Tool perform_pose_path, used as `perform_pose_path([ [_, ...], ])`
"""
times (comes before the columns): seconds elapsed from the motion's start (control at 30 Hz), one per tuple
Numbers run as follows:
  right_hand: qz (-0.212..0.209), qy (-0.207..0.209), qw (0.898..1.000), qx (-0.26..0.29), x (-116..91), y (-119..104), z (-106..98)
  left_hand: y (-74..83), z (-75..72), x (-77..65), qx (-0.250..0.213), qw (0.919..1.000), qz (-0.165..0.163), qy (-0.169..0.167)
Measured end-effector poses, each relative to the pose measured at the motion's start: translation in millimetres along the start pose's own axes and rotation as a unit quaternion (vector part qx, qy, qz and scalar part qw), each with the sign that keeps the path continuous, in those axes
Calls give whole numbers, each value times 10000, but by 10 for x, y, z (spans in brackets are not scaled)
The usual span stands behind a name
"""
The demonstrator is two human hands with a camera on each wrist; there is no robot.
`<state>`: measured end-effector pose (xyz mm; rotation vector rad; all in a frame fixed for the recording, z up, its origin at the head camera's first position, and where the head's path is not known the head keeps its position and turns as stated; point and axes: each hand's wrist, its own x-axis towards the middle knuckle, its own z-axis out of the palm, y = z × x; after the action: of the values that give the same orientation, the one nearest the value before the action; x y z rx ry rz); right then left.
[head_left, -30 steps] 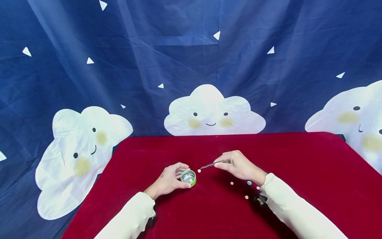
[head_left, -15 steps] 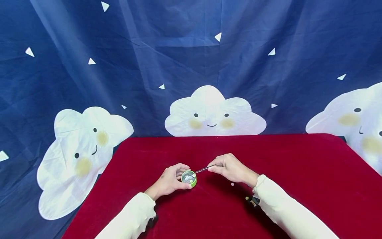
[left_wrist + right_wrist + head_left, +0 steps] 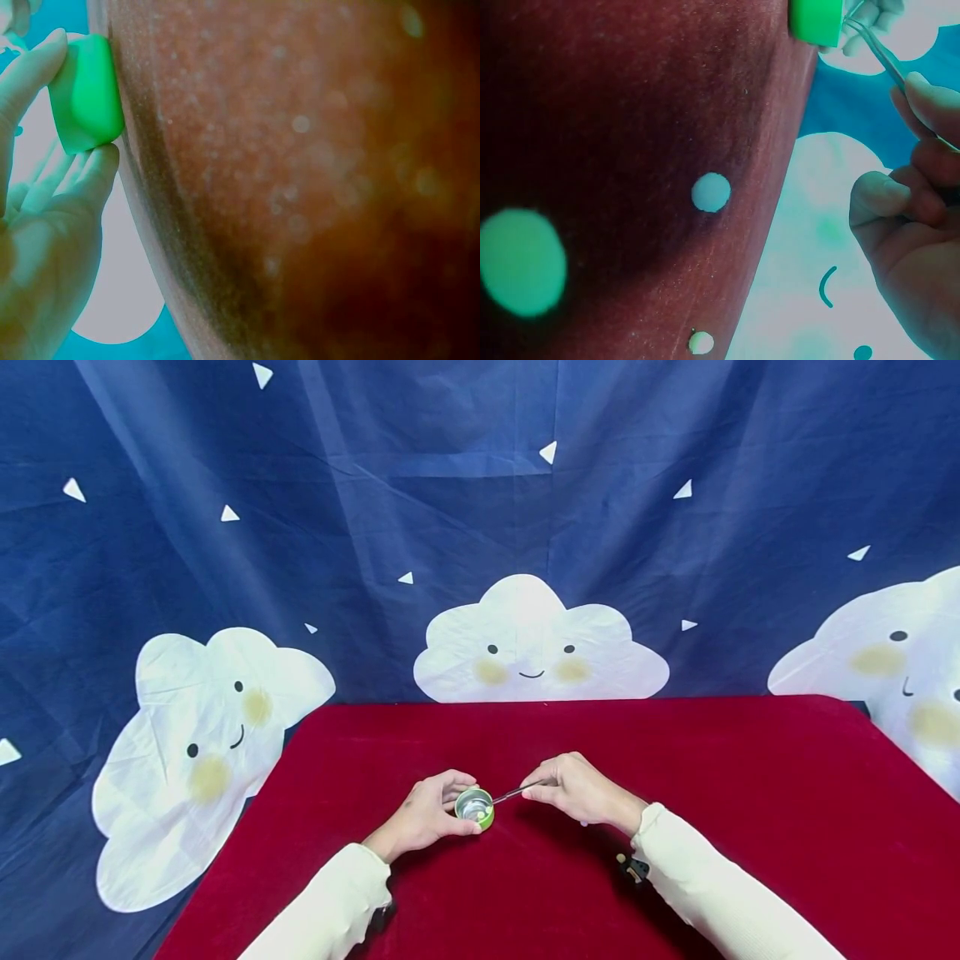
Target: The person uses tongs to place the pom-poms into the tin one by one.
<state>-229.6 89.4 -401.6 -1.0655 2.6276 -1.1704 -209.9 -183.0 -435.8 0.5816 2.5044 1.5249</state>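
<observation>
My left hand (image 3: 423,810) grips a small round green tin (image 3: 488,821) on the red cloth, fingers behind it and thumb at its near side. Its silvery inside faces up and holds two small pale balls (image 3: 481,815). In the left wrist view, the tin's green wall (image 3: 90,94) sits between thumb and fingers. My right hand (image 3: 581,789) pinches metal tweezers (image 3: 513,792) that slant down to the left. Their tips reach over the tin's right rim; in the right wrist view the tweezers (image 3: 885,60) end at the tin's opening.
Loose small balls lie on the red cloth below the right hand: a pale blue-looking ball (image 3: 711,193), a larger greenish one (image 3: 523,262) and a small light one (image 3: 701,343). A blue curtain with white clouds (image 3: 540,639) hangs behind the red-covered table (image 3: 720,752).
My right hand has moved left and slightly nearer, bringing the tweezers to the tin. The ball once at their tips now lies inside the tin. The left hand holds its place.
</observation>
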Motion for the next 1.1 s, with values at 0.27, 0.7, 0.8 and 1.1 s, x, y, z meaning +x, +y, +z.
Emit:
perform_pose_path([
  [0.27,-19,43,10000,-29,-63,11,-44,-9,14,9,23,10000,16,-24],
  [0.7,23,378,9992,-97,-233,98,-268,11,-22,-21,-43,10000,-21,-48],
  [0.8,75,441,9989,-129,-279,119,-314,8,-22,-24,-45,10000,-36,-40],
  [1.1,175,526,9980,-300,-431,173,-430,4,-11,-14,-91,10000,-16,-26],
])
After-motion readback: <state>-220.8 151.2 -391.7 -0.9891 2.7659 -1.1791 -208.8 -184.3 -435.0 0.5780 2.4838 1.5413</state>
